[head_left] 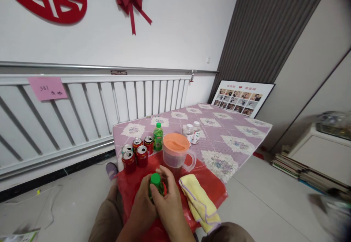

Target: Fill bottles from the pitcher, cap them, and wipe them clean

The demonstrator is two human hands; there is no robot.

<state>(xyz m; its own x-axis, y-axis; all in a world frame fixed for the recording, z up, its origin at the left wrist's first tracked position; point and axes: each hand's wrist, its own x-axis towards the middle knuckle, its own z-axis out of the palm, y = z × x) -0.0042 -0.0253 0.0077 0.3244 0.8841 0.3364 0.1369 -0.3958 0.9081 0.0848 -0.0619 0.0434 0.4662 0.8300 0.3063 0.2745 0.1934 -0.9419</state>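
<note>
Both my hands are wrapped round a green-capped plastic bottle (155,179), held upright over the red plastic sheet (211,189). My left hand (142,201) grips its left side and my right hand (168,194) its right side, so most of the bottle is hidden. Just beyond my hands stands a clear plastic pitcher (171,160) with an orange lid (176,144) and some dark liquid at its bottom. A folded yellow cloth (199,201) with purple edging lies right of my right hand. Left of the pitcher stands another green bottle (158,138).
Several opened red drink cans (142,156) cluster at the left. Two white-capped bottles (196,134) stand behind the pitcher on the patterned tablecloth (216,161). A white radiator (93,106) runs along the wall. A photo board (240,99) leans at the far corner.
</note>
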